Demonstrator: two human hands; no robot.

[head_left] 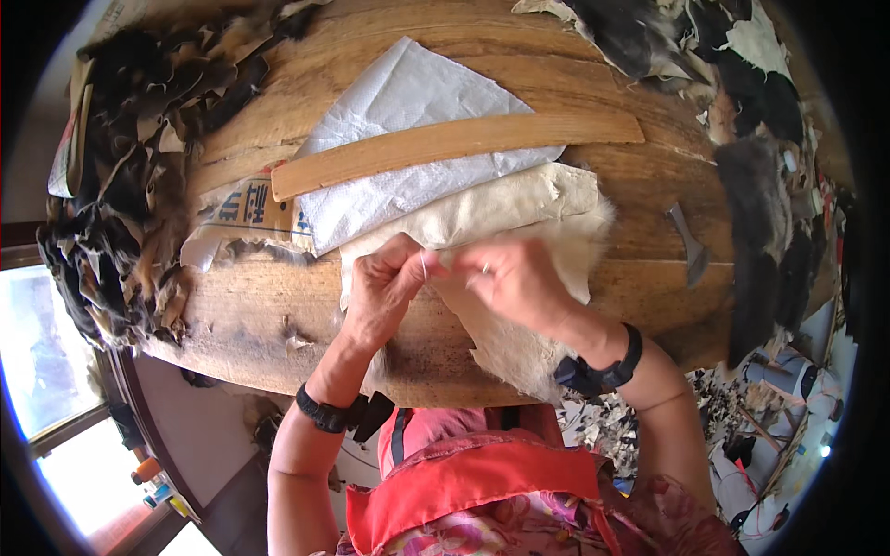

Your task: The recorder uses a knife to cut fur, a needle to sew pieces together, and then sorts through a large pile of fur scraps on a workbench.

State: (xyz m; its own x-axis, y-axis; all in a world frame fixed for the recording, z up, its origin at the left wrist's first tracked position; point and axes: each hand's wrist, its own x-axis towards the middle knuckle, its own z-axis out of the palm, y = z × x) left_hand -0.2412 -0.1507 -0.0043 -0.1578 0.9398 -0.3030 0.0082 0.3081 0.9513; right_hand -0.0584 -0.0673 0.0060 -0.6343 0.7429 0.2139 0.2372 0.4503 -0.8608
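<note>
My left hand (382, 285) is closed in a pinch, and a small white bit, perhaps thread, shows by its thumb tip. Close against it, the fingers of my right hand (521, 285) are drawn together and partly blurred; a ring-like band shows on one finger. What the fingertips hold is too small to make out. Below both hands, a cream-coloured pelt (473, 215) lies with its skin side up and fur along the edges, one part hanging toward the table's near edge. Beyond it, a curved-looking wooden slat (464, 145) rests across a white woven plastic sheet (403, 97).
A dark metal blade (688, 243) lies to the right on the wooden table (250, 310). Dark fur scraps (120, 176) are heaped at the left; more fur pieces (765, 236) lie along the right. Printed brown paper (243, 215) sits under the slat's left end. Scraps litter the floor below right.
</note>
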